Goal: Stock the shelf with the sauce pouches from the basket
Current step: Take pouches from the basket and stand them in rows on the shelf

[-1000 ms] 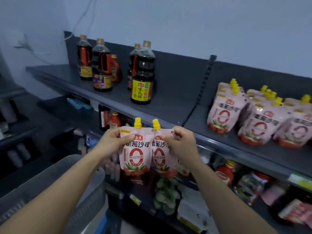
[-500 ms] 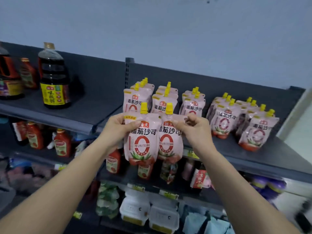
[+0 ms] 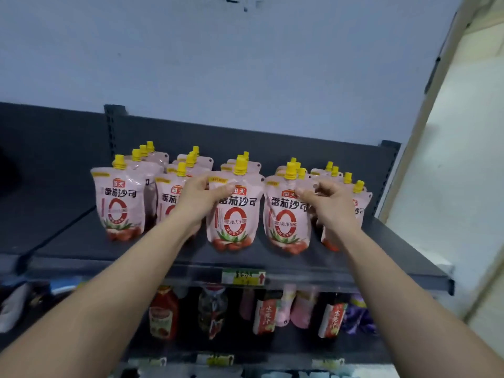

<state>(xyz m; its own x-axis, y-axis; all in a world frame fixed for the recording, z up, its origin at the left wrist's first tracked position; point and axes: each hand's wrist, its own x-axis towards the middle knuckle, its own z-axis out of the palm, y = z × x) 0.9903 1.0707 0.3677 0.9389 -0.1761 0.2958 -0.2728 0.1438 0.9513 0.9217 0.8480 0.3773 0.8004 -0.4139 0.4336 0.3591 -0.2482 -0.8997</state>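
Two pouches, held upright at front of shelf [image 3: 109, 252].
Left hand [image 3: 201, 197] pinches left pouch [image 3: 233, 214] by its top corner; right hand [image 3: 327, 205] pinches right pouch [image 3: 287, 216] likewise. Long axes vertical, yellow caps up, fronts to camera. Stocked rows [image 3: 120, 203] stand alongside and behind. Labels: "番茄沙司", large red "0".

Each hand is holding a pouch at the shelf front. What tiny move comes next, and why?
Probably settle both down and let go. The left hand pinches the top of the left pouch, the right hand the right pouch, both upright in front of the stocked rows on the shelf.
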